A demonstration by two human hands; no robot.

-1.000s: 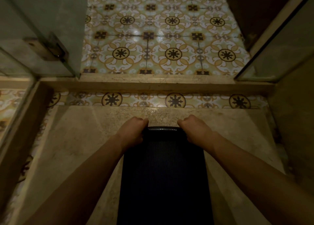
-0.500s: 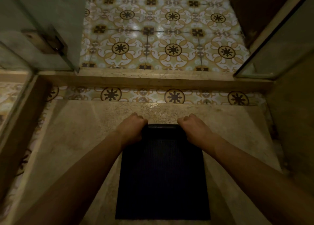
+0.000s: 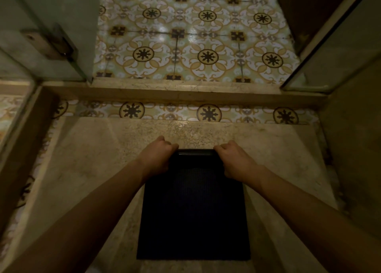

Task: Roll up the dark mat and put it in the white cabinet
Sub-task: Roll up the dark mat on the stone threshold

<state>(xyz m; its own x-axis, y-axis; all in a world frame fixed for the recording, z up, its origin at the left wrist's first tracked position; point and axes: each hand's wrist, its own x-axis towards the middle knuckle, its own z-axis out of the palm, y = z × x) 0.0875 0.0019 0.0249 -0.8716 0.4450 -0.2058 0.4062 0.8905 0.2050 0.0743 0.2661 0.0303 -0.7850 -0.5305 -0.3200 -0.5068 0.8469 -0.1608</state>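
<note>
The dark mat (image 3: 193,210) lies flat on a beige stone floor, its long side running away from me. Its far edge is curled into a small roll (image 3: 194,153). My left hand (image 3: 157,156) grips the left end of that roll with closed fingers. My right hand (image 3: 235,161) grips the right end the same way. Both forearms reach in from the bottom corners. The mat's near edge shows low in the view. No white cabinet is in sight.
A raised stone threshold (image 3: 185,91) crosses ahead, with patterned floor tiles (image 3: 191,45) beyond it. A glass door with a metal hinge (image 3: 51,43) stands at the left, and a glass panel (image 3: 338,51) at the right. Walls close in on both sides.
The view has pulled back and up, so the mat's near edge now shows. Both hands stay closed on the rolled far edge, which looks slightly thicker.
</note>
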